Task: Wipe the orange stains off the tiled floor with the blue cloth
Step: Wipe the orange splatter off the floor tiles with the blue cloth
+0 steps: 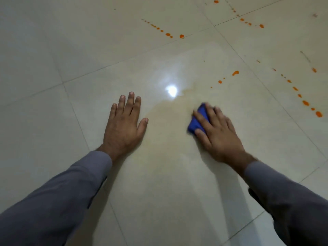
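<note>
Head view: mid-wipe, right hand (pixel 219 132) presses the blue cloth (pixel 197 121), seemingly bunched, at 3 o'clock, left hand (pixel 124 123) flat on the tiled floor (pixel 53 50); next, orange stains (pixel 235 73) at 1 o'clock

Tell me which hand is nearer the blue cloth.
Right. The right hand presses on the blue cloth; the left hand lies flat on the floor, apart to its left.

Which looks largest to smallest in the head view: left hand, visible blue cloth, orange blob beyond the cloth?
1. left hand
2. blue cloth, partly hidden under the right hand
3. orange blob, farther away, so its true size is unsure
</note>
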